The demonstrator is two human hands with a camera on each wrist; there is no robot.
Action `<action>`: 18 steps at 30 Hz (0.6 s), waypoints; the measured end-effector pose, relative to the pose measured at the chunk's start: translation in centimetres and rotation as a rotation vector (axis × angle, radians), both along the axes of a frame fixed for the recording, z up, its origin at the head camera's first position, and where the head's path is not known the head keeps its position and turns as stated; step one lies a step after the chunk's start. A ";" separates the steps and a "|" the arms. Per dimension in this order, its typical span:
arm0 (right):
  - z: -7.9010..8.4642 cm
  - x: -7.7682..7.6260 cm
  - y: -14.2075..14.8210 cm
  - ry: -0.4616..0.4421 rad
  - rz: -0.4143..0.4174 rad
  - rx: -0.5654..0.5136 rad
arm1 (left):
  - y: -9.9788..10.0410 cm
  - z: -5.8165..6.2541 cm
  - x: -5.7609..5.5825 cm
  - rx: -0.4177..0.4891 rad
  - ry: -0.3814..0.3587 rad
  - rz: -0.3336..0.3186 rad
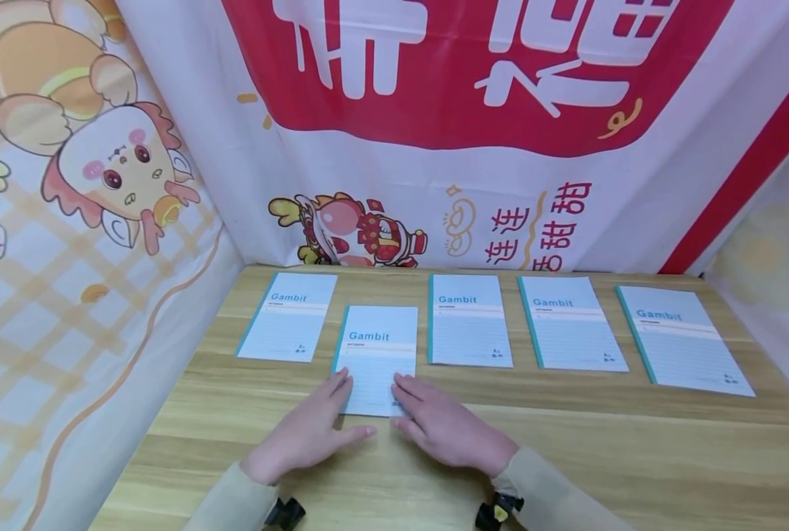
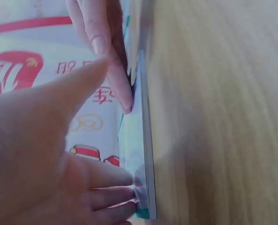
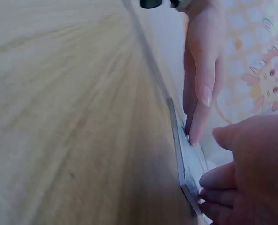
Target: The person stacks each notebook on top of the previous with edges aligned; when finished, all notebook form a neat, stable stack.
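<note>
A thin white "Gambit" notebook with a teal spine lies flat on the wooden table, set nearer to me than its neighbours. My left hand rests its straight fingertips on the notebook's lower left side. Across from it, my right hand touches the lower right part with extended fingers. Both thumbs point inward, near the bottom edge. From the left wrist, the notebook shows edge-on with fingers of both hands on its cover. In the right wrist view, the notebook shows its near corner beside my right hand.
One matching notebook lies at the left. Three more, a middle notebook, another notebook and a far-right notebook, lie to the right. Behind the table hangs a red and white printed cloth; patterned cloth borders the left.
</note>
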State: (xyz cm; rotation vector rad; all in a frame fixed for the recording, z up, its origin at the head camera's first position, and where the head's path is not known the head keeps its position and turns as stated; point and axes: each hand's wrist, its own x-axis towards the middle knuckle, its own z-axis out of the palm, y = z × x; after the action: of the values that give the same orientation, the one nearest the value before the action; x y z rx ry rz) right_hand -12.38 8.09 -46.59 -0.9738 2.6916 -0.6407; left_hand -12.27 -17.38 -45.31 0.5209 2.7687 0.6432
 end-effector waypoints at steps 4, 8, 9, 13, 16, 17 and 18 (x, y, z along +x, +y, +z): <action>0.3 -0.9 0.3 -0.087 -0.102 -0.153 | -0.4 0.0 -1.3 0.179 0.001 0.135; 0.6 -1.6 0.6 -0.128 -0.228 -0.326 | -1.3 0.3 -2.6 0.347 -0.001 0.255; 0.6 -1.7 0.7 -0.140 -0.260 -0.373 | -1.5 0.2 -2.9 0.385 -0.014 0.279; 0.7 -2.0 1.1 -0.205 -0.360 -0.509 | -2.5 -0.1 -3.8 0.489 -0.093 0.354; 0.5 -2.1 1.2 -0.277 -0.406 -0.551 | -3.0 -0.3 -4.1 0.520 -0.157 0.402; 0.4 -2.2 1.2 -0.294 -0.413 -0.554 | -3.1 -0.4 -4.2 0.531 -0.177 0.414; 0.4 -2.2 1.2 -0.318 -0.417 -0.564 | -3.2 -0.4 -4.2 0.545 -0.200 0.430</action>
State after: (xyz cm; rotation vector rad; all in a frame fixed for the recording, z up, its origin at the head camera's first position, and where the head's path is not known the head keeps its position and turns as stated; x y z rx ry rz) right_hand -14.57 9.32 -46.24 -0.3400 2.4711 -1.5480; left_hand -16.47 -20.54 -45.68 -0.0605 2.5051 1.4755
